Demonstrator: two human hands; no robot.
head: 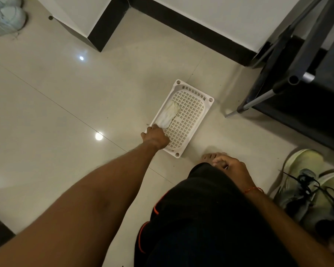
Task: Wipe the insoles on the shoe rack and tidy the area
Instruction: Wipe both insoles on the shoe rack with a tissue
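Crouched on pale floor tile. White mesh basket sits flat on the floor in front of me; everything is placed from it. Cloth, pale and crumpled, lies inside the basket along its left wall. My left hand is at the basket's near-left corner, knuckles up, fingers curled tight over the cloth's near end. It looks like a grip on the cloth, though the rim may be caught in it too. My right hand rests on my knee just right of the basket's near end, fingers loosely curled; whether it holds anything, I cannot tell. Bare foot is just beside the basket's near-right corner. Shoe rack stands right of the basket and beyond it; green sneakers are well to its right, nearer me. No insoles in sight. Risks, as I judge them: the basket is light, so pulling the cloth could drag or tip it if fabric snags in the mesh; a skidding basket could hit my toes; a damp cloth could drip on glossy tile.
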